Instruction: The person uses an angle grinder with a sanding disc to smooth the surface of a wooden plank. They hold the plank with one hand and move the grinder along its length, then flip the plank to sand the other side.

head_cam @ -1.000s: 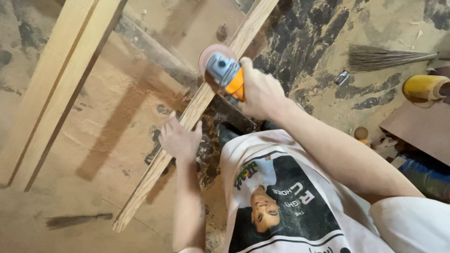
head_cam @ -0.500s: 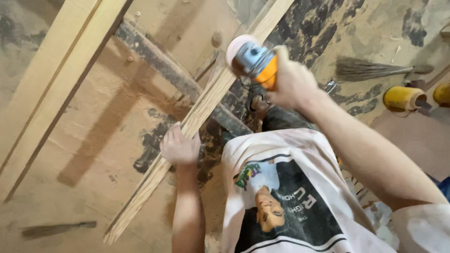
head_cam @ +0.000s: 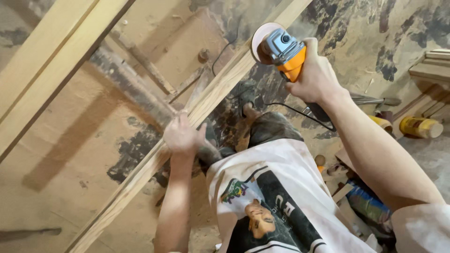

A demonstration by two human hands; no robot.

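Observation:
My right hand [head_cam: 315, 75] grips an orange and grey angle grinder [head_cam: 283, 49] with a round sanding disc, held against the upper part of a long wooden strip [head_cam: 220, 89]. The strip runs diagonally from lower left to upper right over a dusty workbench [head_cam: 70, 154]. My left hand [head_cam: 182, 136] presses down on the strip lower along its length, fingers spread over it. A black cord [head_cam: 290, 108] trails from the grinder past my leg.
Two wide wooden planks [head_cam: 42, 61] lie diagonally at the upper left. A dark metal bar [head_cam: 126, 89] crosses under the strip. Yellow cylinders [head_cam: 419, 126] and stacked wood [head_cam: 431, 65] sit on the sawdust-covered floor at the right.
My right hand has slid the grinder up along the strip toward the upper right. The view has shifted, and my left hand stays pressed on the strip.

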